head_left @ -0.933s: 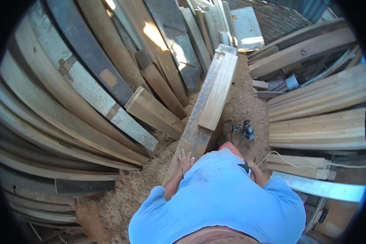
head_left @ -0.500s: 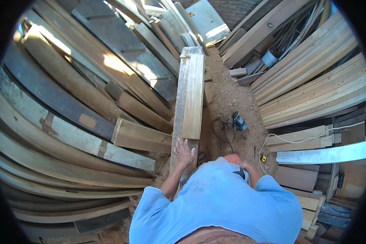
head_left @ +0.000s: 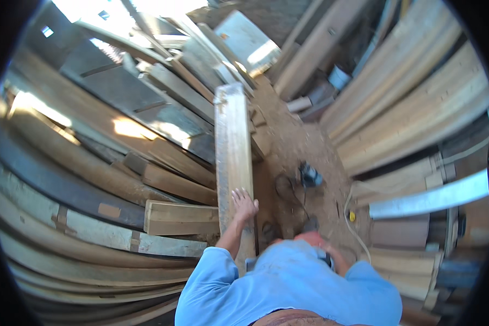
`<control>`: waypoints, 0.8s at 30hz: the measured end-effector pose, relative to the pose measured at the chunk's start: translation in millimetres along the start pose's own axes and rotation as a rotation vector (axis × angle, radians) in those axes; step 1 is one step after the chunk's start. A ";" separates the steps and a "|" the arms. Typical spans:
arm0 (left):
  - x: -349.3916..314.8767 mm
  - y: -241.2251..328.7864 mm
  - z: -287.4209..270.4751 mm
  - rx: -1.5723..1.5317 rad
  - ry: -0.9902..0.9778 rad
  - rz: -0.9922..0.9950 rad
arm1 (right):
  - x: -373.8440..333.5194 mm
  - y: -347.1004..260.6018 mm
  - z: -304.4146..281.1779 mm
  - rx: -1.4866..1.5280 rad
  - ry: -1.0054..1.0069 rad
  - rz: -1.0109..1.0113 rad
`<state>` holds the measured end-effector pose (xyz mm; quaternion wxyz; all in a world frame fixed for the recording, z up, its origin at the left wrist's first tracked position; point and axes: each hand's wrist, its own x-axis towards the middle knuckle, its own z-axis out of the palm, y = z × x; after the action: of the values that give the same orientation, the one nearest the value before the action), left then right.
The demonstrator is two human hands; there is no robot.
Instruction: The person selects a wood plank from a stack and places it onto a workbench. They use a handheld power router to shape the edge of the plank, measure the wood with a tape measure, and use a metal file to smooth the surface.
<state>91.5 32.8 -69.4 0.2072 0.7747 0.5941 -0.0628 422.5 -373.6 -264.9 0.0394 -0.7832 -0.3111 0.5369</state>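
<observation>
My left hand lies flat on the near part of a pale wooden board, fingers stretched out. The board rests lengthwise on a long, narrow, worn bench in front of me. Down by my right hip is my right hand, beside red cloth and a dark item at my waist. The blue shirt and blur hide most of its fingers, so its grip is unclear.
A blue-grey corded power tool sits on the dusty floor right of the bench. Stacked planks line the right side; long timbers crowd the left. A yellow object lies near a pale cord.
My left hand has moved forward from the board's near end onto its top. The view has shifted, and my right hand stays by my hip.
</observation>
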 end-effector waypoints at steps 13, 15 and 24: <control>82.6 -2.4 -32.8 0.041 -0.002 -0.238 | 60.3 -81.7 -81.9 0.200 0.200 0.103; 89.7 -6.4 -16.8 0.101 0.107 -0.241 | 81.8 -100.3 -103.9 0.497 0.149 0.191; 96.9 -7.5 -20.5 0.163 0.186 -0.189 | 225.0 -133.9 -129.8 0.765 -0.004 0.312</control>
<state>109.1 129.1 -85.9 0.0809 0.7321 0.6739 -0.0580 526.9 -111.5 -341.1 0.2452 -0.7489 0.0334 0.6148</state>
